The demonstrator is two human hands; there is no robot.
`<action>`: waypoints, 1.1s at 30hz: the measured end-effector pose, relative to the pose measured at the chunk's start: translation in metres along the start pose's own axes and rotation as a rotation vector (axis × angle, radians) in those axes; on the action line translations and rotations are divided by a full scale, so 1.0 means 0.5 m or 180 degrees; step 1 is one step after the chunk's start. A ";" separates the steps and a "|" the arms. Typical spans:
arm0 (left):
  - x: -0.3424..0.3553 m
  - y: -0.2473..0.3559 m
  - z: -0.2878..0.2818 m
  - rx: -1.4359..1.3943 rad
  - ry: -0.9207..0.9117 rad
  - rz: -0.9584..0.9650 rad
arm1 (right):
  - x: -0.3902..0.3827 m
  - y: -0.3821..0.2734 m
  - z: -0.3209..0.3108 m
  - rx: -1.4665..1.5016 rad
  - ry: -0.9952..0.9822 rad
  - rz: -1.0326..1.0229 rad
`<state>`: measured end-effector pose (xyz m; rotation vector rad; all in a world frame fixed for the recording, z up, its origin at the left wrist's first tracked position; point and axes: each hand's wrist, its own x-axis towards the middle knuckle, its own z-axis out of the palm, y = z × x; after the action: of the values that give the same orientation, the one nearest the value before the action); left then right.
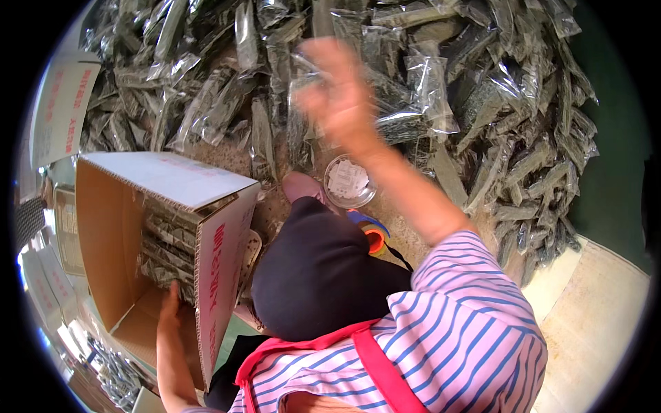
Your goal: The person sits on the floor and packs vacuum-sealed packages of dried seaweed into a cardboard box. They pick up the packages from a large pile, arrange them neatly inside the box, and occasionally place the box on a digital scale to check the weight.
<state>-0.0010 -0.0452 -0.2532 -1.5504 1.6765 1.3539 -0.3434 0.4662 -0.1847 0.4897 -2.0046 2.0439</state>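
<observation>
A: Where to look for the left hand [170, 313]?
B: Inside the open cardboard box [103, 234], white outside with red print, brown within. Fingers pointing toward flat, clear-plastic packets of dark grey-green dried strips [165, 237], stacked deep in that box. As for grip, cannot tell; fingertips partly lost against the wrapping.
A: And the right hand [337, 93]?
B: Beyond the box and well to its right, over a broad heap of similar packets [413, 89]. Fingers spread wide, badly blurred. Cannot tell whether touching the heap.
A: Anything in the way?
B: For the left hand, the box's own right wall [224, 261], upright between hand and legs. Just right of the box, a dark-clothed knee [310, 268], hiding part of the floor.
A: Other things about?
B: Farther right of the box, a pink shoe [300, 186], a round clear plastic dish [363, 199] with white paper slips [346, 179] inside, and an orange ring-shaped roll [375, 241]. Beyond the box, to its left, a white cardboard panel with red print [55, 117].
</observation>
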 end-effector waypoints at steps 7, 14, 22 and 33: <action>-0.222 0.314 0.000 -0.0147 0.1587 0.2876 | -0.174 0.377 -0.707 -0.2924 0.0249 0.2944; -0.580 0.536 0.461 0.0015 0.0298 0.3881 | -0.082 0.193 -0.470 -0.3465 0.1380 0.1399; -0.623 0.602 0.792 -0.0793 -0.2033 0.3808 | -0.005 -0.123 -0.318 -0.1272 0.0739 -0.0461; -0.571 0.610 0.544 -0.2596 -0.2138 0.2684 | 0.016 0.034 -0.433 -0.1340 0.2302 0.0280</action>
<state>-0.2892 0.2842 -0.0140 -0.4485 1.4005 2.8406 -0.3730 0.6810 -0.1979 -0.3774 -1.8987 1.4526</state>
